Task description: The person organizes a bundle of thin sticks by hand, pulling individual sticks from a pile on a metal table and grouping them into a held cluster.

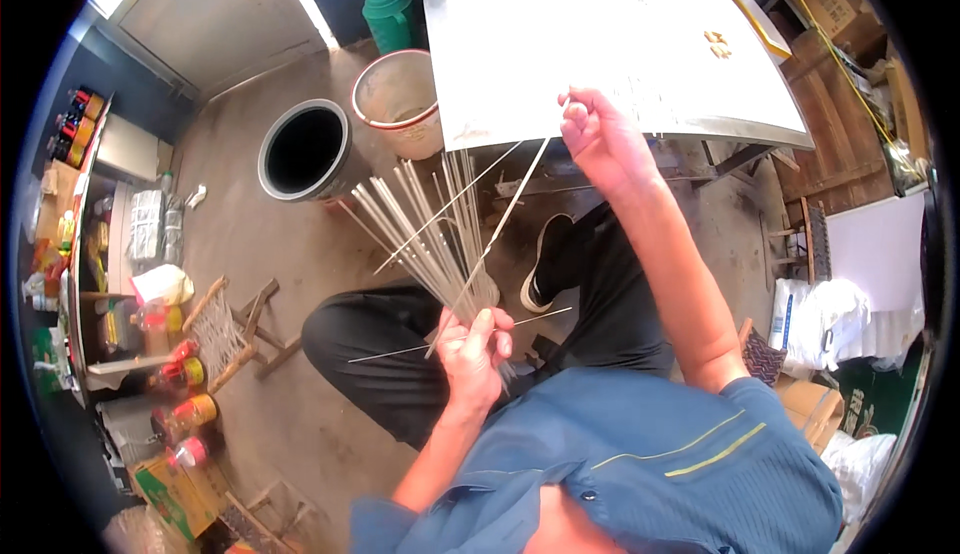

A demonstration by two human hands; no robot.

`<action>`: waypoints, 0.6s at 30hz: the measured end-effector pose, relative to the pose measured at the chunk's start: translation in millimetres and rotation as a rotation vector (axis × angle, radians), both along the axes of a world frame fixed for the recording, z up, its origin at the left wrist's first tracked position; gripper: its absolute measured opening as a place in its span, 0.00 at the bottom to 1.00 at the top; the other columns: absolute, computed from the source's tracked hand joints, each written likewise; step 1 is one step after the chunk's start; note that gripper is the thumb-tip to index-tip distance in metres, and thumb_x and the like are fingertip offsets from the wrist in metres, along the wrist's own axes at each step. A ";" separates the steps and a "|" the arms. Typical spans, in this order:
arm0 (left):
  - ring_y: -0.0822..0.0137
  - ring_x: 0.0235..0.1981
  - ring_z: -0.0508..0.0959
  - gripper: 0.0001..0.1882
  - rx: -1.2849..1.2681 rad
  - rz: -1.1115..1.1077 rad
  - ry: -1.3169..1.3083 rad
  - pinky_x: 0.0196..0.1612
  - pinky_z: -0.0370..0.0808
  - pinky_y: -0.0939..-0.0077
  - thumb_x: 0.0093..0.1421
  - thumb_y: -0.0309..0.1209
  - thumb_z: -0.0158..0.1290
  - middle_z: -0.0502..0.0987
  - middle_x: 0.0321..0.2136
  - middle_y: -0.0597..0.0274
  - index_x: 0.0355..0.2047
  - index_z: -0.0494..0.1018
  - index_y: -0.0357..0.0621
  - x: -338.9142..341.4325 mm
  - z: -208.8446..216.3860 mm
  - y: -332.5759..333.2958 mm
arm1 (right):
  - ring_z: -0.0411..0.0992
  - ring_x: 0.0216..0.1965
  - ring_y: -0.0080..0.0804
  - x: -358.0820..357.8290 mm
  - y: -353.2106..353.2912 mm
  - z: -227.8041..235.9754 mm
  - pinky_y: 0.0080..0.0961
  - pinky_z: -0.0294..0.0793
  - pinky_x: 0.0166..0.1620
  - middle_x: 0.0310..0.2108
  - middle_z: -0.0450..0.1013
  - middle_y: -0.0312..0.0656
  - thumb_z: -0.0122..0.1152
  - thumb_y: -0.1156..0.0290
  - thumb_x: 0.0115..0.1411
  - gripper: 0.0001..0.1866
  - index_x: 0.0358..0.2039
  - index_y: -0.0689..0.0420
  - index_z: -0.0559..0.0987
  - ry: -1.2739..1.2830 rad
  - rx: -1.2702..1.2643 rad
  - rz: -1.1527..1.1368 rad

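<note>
A fanned bundle of thin, pale grey rods, wire-like in look, stands up from my left hand. Its thumb and fingers are wrapped round the lower part. One rod that looks twisted slants from the left hand up toward my right hand, raised at the table's near edge. The right fingertips are pinched where that rod's far end washes out against the bright tabletop. Another thin rod lies across the fan. A loose-looking rod sticks out sideways past the left hand.
Ahead is a white-topped table with small tan pieces on it. A black bucket, a pale red-rimmed bucket and a green thermos flask stand left of it. Low woven stool and shelves with bottles are at left.
</note>
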State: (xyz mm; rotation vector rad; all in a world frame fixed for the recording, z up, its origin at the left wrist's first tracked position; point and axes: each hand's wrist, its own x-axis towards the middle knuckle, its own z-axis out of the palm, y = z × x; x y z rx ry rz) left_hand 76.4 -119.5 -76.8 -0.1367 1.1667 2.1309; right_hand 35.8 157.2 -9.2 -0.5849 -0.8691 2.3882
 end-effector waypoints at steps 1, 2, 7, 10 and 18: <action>0.72 0.15 0.70 0.08 0.017 0.011 0.010 0.17 0.66 0.83 0.61 0.25 0.49 0.75 0.24 0.58 0.40 0.66 0.44 1.9 0.7 0.7 | 0.70 0.23 0.20 1.9 -7.3 -7.1 0.18 0.76 0.29 0.28 0.72 0.42 0.55 0.77 0.59 0.04 0.33 0.64 0.72 0.011 -0.089 0.047; 0.72 0.15 0.70 0.07 0.034 0.023 0.019 0.16 0.65 0.83 0.61 0.26 0.50 0.75 0.23 0.60 0.40 0.66 0.45 3.4 1.3 1.7 | 0.70 0.24 0.20 4.5 -14.9 -13.6 0.18 0.77 0.30 0.29 0.72 0.41 0.54 0.76 0.59 0.04 0.33 0.64 0.72 0.022 -0.178 0.094; 0.72 0.15 0.68 0.07 0.022 0.048 0.095 0.17 0.66 0.83 0.63 0.29 0.49 0.72 0.22 0.61 0.40 0.65 0.44 5.5 11.2 6.0 | 0.72 0.26 0.21 30.2 -64.8 -33.4 0.21 0.78 0.32 0.29 0.73 0.39 0.54 0.73 0.59 0.04 0.29 0.57 0.73 -0.084 -0.146 0.172; 0.73 0.14 0.68 0.09 0.054 0.077 0.180 0.16 0.66 0.83 0.64 0.33 0.49 0.71 0.21 0.61 0.39 0.65 0.43 0.2 12.1 9.2 | 0.72 0.26 0.22 41.6 -85.3 -46.4 0.22 0.79 0.33 0.28 0.73 0.40 0.54 0.73 0.60 0.04 0.30 0.59 0.73 -0.114 -0.151 0.215; 0.74 0.13 0.68 0.14 0.034 0.106 0.213 0.15 0.65 0.84 0.61 0.37 0.54 0.70 0.20 0.62 0.39 0.64 0.42 -11.1 10.0 17.4 | 0.73 0.26 0.22 60.7 -101.2 -59.4 0.23 0.80 0.32 0.28 0.73 0.41 0.54 0.75 0.60 0.03 0.29 0.59 0.72 -0.150 -0.133 0.276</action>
